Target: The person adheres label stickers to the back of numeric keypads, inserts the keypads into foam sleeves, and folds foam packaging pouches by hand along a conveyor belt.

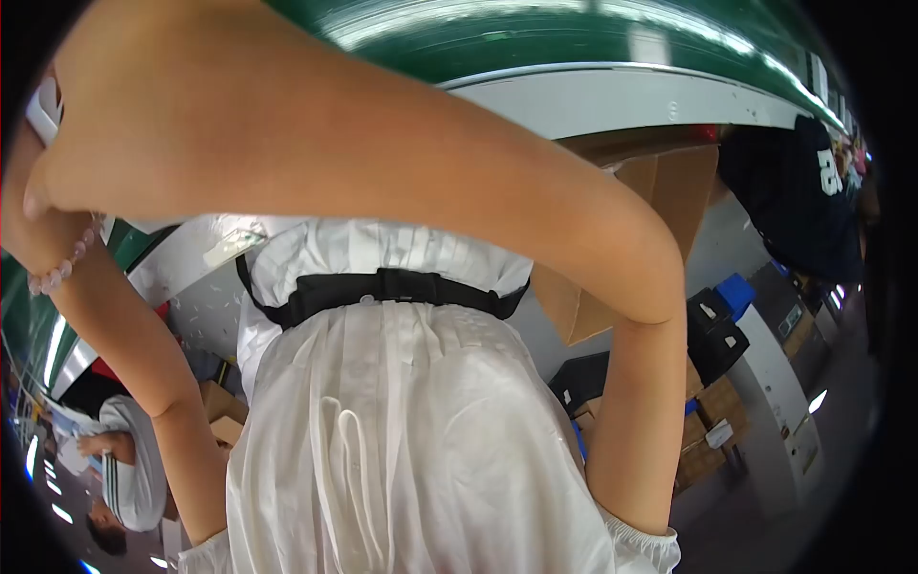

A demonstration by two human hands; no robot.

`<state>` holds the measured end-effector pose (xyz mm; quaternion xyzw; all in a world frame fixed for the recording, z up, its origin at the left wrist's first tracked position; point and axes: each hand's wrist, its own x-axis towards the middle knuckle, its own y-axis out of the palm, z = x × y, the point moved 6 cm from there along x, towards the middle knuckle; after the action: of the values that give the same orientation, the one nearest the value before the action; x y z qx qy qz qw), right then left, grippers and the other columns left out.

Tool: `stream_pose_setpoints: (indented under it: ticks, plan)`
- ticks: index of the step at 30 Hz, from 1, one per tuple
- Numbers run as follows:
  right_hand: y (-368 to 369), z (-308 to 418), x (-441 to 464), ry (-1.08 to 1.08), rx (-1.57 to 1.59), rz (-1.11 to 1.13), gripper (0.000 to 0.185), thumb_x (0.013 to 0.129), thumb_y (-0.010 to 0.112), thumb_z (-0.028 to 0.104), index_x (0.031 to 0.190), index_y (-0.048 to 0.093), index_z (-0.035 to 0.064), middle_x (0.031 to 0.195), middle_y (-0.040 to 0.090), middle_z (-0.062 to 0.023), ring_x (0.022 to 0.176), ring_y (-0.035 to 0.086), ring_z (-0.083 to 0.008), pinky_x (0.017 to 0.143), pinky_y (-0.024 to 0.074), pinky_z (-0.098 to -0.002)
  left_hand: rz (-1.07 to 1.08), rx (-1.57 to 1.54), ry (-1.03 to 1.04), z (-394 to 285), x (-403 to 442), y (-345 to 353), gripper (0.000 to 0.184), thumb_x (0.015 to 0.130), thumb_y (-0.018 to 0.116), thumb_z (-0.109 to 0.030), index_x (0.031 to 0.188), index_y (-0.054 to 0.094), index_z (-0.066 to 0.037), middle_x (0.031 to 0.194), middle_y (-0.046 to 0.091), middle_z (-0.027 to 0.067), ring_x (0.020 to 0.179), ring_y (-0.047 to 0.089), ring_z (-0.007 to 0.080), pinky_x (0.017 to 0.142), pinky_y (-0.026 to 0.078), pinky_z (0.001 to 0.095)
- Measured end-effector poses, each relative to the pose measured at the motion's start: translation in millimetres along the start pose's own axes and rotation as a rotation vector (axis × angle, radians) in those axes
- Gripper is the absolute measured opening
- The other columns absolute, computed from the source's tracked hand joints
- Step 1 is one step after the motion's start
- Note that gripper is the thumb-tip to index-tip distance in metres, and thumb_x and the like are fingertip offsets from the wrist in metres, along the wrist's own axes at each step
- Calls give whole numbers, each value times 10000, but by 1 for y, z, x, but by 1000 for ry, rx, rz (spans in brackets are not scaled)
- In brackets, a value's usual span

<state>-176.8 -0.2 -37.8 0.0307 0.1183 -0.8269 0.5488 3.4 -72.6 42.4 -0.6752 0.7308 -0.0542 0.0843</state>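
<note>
Head view: white object (pixel 41 112) beside right hand (pixel 124 124), long axis unclear.

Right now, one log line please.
right hand: near left wrist | beaded bracelet: on left wrist | cardboard: partly behind right arm | grips: unclear

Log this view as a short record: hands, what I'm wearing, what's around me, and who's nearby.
right hand: large at upper left, close to the left wrist; held item not visible
left hand: mostly hidden at the left edge; grip cannot be told
left wrist: bracelet of pale pink beads
clothing: white gathered dress, black fabric belt
top: glossy green surface with white edge
right side: open brown cardboard box, black plastic bins
people: one in dark top, upper right; one in light top, lower left
</note>
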Motion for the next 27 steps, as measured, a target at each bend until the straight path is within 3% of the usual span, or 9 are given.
stream_pose_setpoints:
  ticks: [2,4,8,9,13,16,17,23,27]
  plan:
    - [1,-11,2,6,94,36,286,867,483,47,1142,523,-24,1127,524,-153,1048,478,-235,912,357,-404,434,82,13,-15,-15,6,379,950,377,-312,786,601,-54,758,606,90,683,610,197,605,519,289]
    - [-38,-4,3,10,213,92,293,870,481,47,1152,520,-20,1145,517,-155,1070,472,-244,930,351,-423,-397,330,410,-10,-35,-6,392,952,354,-318,922,596,-11,867,613,123,801,614,225,692,525,339]
    - [-102,-2,10,41,465,199,307,875,476,48,1173,514,-13,1181,503,-158,1113,460,-262,966,337,-461,-529,-99,286,-20,-106,-46,342,906,461,-237,856,638,52,796,627,143,707,575,214,630,434,244]
    - [-141,-7,23,52,516,216,311,876,475,48,1178,513,-11,1190,499,-159,1124,457,-267,974,334,-470,70,-4,326,-15,-125,-51,490,899,400,-387,1030,593,45,1043,584,257,898,583,334,831,457,370]
    - [-206,13,5,89,684,282,325,881,471,49,1199,507,-3,1227,485,-163,1167,446,-285,1010,321,-508,661,281,-227,42,-196,-19,538,906,431,-436,995,605,66,955,641,177,796,605,301,692,470,341]
    - [-172,7,-44,541,1433,866,104,904,444,53,978,517,48,836,616,-163,715,621,-273,632,543,-387,1010,636,-657,91,-259,-18,607,896,420,-525,1003,612,41,932,650,142,754,600,285,673,464,330]
    - [-171,-15,-70,699,1623,598,89,905,452,65,822,466,92,652,585,-123,496,578,-276,450,517,-381,1218,884,-880,109,-285,-26,628,899,404,-551,1030,606,28,929,652,128,742,595,285,681,459,322]
    - [-232,-141,-188,918,887,630,248,803,596,266,791,479,48,671,558,-120,525,499,-204,470,361,-245,1204,323,-1503,149,-356,-10,700,910,317,-600,1139,556,17,994,652,94,747,598,250,736,445,307]
    - [-253,-169,-213,897,232,697,252,794,596,253,787,489,25,700,536,-88,579,470,-157,523,340,-209,370,-429,-1804,170,-408,-12,766,907,233,-635,1193,526,12,1020,651,58,768,586,209,813,417,294]
